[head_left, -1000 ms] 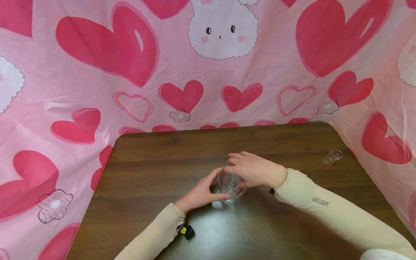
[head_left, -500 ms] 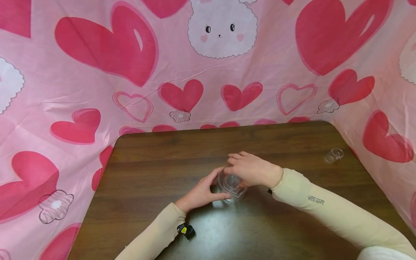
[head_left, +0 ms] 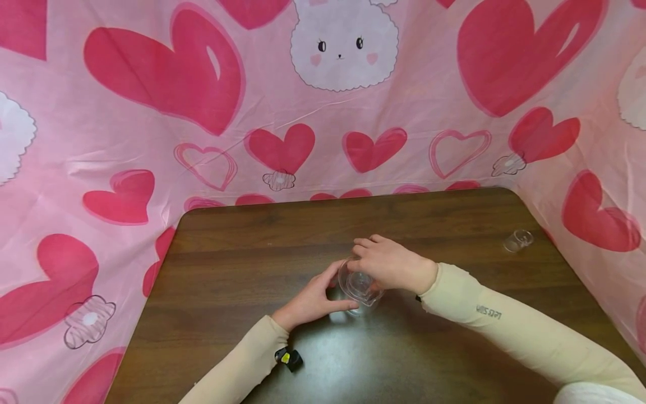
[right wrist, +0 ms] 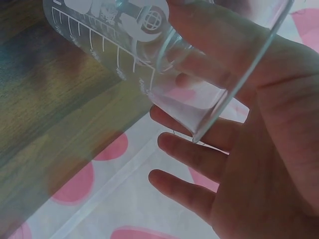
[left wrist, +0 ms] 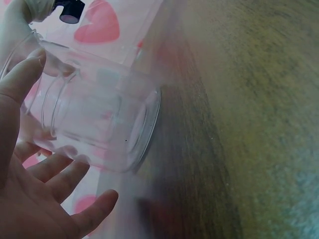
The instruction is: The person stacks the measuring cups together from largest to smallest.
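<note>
A clear glass beaker [head_left: 349, 290] with a pouring spout stands on the dark wooden table in the head view. My left hand [head_left: 314, 297] holds it from the left, thumb on the near side and fingers on the far side. Inside is a smaller glass beaker [left wrist: 92, 117], which shows through the wall in the left wrist view. My right hand [head_left: 391, 264] reaches over the rim. Its thumb and index finger pinch the small beaker inside, while the other fingers [right wrist: 194, 154] extend outside the large one. White scale marks [right wrist: 107, 42] line the large beaker's wall.
Toward the right edge of the table [head_left: 227, 269] stands another small clear glass vessel [head_left: 518, 241]. Pink heart-patterned cloth [head_left: 323, 106] hangs around the table's back and sides.
My right wrist and forearm have shifted slightly left. Both hands and the nested beakers keep nearly the same places.
</note>
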